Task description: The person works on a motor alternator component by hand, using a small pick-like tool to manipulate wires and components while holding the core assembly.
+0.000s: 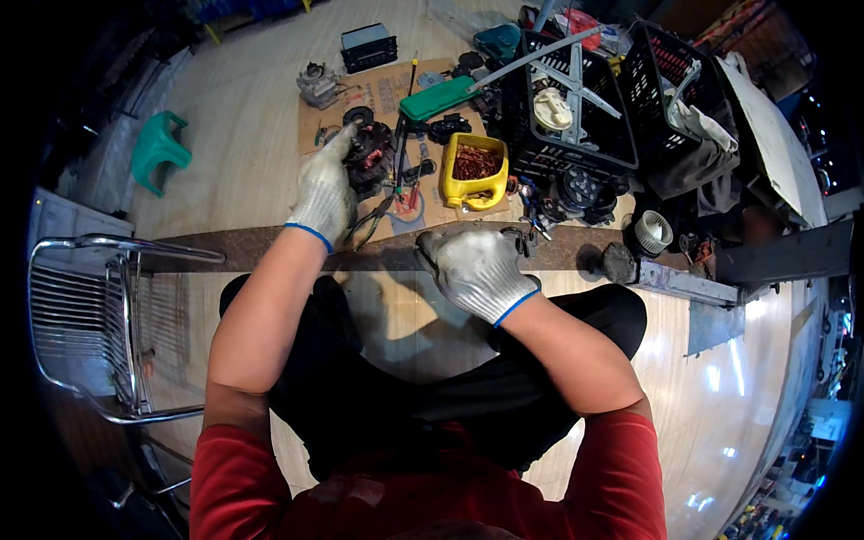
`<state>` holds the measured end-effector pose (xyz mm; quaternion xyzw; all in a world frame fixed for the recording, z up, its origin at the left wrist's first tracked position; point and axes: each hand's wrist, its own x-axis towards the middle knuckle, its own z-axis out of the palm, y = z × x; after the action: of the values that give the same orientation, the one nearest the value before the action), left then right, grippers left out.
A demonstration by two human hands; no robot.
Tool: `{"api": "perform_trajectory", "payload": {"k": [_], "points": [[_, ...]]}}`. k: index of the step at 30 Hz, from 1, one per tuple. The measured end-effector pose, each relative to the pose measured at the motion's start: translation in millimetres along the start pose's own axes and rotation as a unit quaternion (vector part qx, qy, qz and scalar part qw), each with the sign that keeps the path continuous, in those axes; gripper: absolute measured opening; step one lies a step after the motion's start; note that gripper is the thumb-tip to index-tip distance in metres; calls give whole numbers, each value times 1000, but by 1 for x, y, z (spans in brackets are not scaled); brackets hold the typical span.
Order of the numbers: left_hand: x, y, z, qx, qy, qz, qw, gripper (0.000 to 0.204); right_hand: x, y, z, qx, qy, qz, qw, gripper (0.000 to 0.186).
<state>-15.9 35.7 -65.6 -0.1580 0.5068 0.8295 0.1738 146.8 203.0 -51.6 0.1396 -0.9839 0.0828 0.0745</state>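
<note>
The left hand point(324, 193), in a grey knit glove with a blue cuff, lies over the near-left side of a dark motor part point(371, 155) that sits on a sheet of cardboard point(378, 90) on the floor. Its fingers are curled onto the part's rim, pressing it down; whether they close fully around it I cannot tell, since the glove hides the contact.

The right hand point(477, 265), gloved the same way, rests nearer the body than that grip, on a dark metal beam point(270, 245) that runs across in front of the knees. It appears flat and loosely spread, holding nothing, though a small dark piece at its fingertips is too blurred to name.

Just right of the held part lies a pair of pliers point(378, 216), and beyond them a yellow tub point(472, 180) filled with copper wire point(475, 162). Farther from the grip, a green-handled tool point(438, 97) points toward 2 black crates point(576, 135).

To work this well, I judge the left hand should keep steady downward pressure so the part cannot roll on the cardboard, with fingers clear of any sharp winding ends. The free hand would do best fetching the pliers, which are close by, rather than pulling by glove alone.
</note>
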Motion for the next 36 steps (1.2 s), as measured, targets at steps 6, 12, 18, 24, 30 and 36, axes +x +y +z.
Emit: {"api": "perform_trajectory", "payload": {"k": [6,12,18,24,30,36], "points": [[-7,10,-9,-35,-119,-57,991,44,9,21,9,119,-141,93,978,35],[-13,10,-3,-41,-146,-67,986,42,19,29,-21,379,-180,101,902,58],[-15,-2,3,-24,-158,-44,986,34,29,31,-16,634,-150,143,745,48],[-20,-12,2,-7,-187,-50,981,30,32,26,10,778,-106,189,590,28],[-23,-14,3,18,-200,-51,978,30,33,14,15,833,-102,242,488,25],[-31,-10,13,-32,-190,-73,979,30,33,15,22,872,-66,268,404,20]]}}
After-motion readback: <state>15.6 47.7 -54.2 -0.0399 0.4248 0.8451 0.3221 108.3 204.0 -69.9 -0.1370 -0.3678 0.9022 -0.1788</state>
